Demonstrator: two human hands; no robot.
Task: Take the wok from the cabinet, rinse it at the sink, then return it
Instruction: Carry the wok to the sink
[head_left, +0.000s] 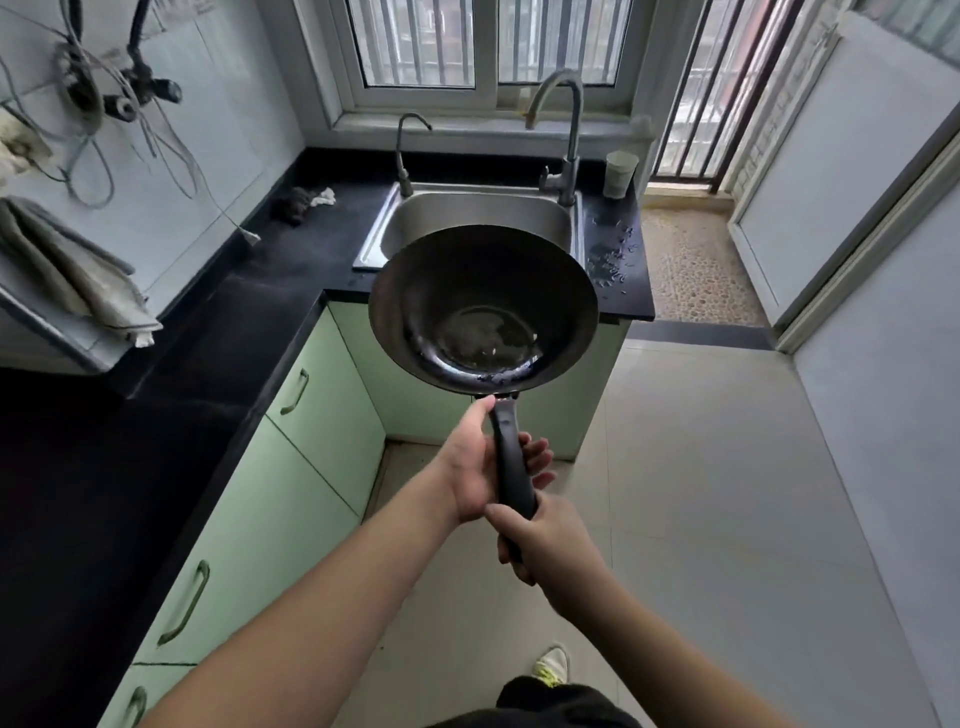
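A black wok (483, 306) with a long black handle hangs in the air in front of the steel sink (467, 213), its bowl facing up and a little water shining in its bottom. My left hand (480, 462) grips the handle near the bowl, thumb along the top. My right hand (545, 540) grips the handle's end, closer to me. The tall faucet (563, 130) stands at the sink's back right, a thinner faucet (405, 150) at its back left. Pale green cabinet doors (322, 400) with handles run below the black counter (249, 312).
A crumpled rag (306, 200) lies on the counter left of the sink. A white cup (621, 174) stands at the counter's right end, with droplets or bits near it. A cloth (67, 270) hangs at the left wall. Tiled floor opens to the right.
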